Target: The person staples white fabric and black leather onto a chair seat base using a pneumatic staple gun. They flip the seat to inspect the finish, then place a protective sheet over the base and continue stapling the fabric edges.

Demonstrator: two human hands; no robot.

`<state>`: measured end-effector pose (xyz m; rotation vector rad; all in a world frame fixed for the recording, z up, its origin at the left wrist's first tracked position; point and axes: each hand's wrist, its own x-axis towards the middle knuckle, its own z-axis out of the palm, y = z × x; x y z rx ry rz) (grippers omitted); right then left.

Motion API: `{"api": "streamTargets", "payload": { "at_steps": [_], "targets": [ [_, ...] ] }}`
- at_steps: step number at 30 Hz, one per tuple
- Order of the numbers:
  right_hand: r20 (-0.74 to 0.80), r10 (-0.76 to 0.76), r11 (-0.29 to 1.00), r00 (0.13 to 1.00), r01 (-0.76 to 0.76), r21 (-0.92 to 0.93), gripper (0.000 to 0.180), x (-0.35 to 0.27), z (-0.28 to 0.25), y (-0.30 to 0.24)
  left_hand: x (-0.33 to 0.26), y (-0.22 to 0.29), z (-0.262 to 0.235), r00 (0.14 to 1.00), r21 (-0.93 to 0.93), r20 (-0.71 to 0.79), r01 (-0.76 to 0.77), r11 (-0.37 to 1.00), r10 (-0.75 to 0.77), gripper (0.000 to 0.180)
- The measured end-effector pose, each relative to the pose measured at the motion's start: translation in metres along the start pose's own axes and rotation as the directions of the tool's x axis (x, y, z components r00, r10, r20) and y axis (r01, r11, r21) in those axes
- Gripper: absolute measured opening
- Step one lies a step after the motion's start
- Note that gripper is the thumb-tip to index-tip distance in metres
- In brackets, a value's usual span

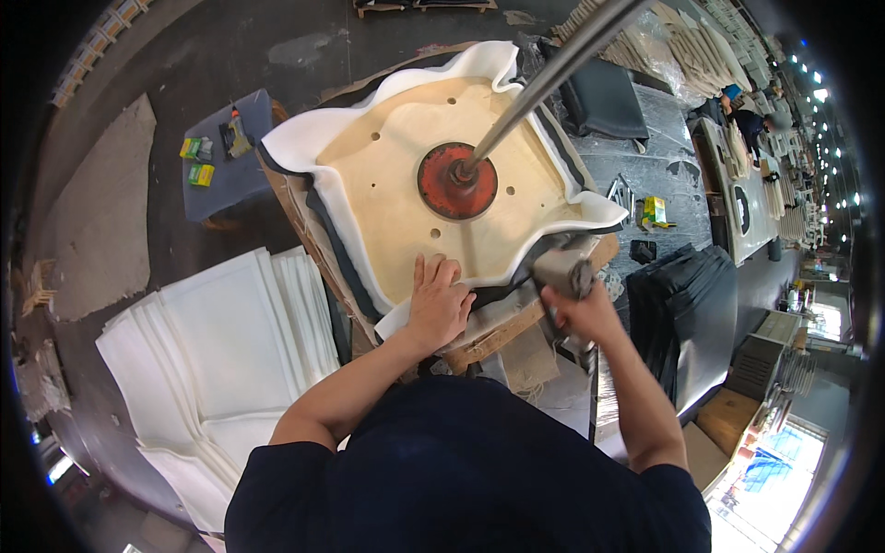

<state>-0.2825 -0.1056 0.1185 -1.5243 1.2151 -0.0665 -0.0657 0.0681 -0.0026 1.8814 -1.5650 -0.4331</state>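
Observation:
A pale plywood panel (396,203) with several drilled holes lies before me, ringed by white padding (309,138) whose edges turn up over it. Black cover material (336,240) shows beneath the padding. From above, a red round press disc (433,189) on a metal rod (544,83) bears on the panel's middle. At the near edge my left hand (438,304) is closed over the padding, its bent fingers on the wood. My right hand (590,318) grips a staple gun (562,269), blurred by motion, beside the near right corner; its nose is hard to make out.
White padding sheets (221,323) are stacked at left. A small blue-grey table (249,170) carries another tool and yellow-green boxes (200,173). At right, a plastic-covered table (678,157) holds a black cushion (599,97); black sheets (682,313) lie nearer. A person (751,129) works farther right.

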Motion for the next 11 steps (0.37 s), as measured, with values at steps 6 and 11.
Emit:
{"api": "streamTargets", "payload": {
  "at_steps": [6,11],
  "targets": [
    [0.116,0.105,0.990,0.988,-0.116,0.085,0.065,-0.024,0.068,-0.006,0.007,0.000,0.008,0.989,-0.150,-0.034,0.140,0.979,-0.147,0.018],
    [0.080,0.135,0.991,0.988,-0.133,-0.036,0.069,-0.014,0.077,-0.010,0.013,-0.001,0.009,0.979,-0.197,-0.019,0.197,0.960,-0.205,0.017]
  ]
}}
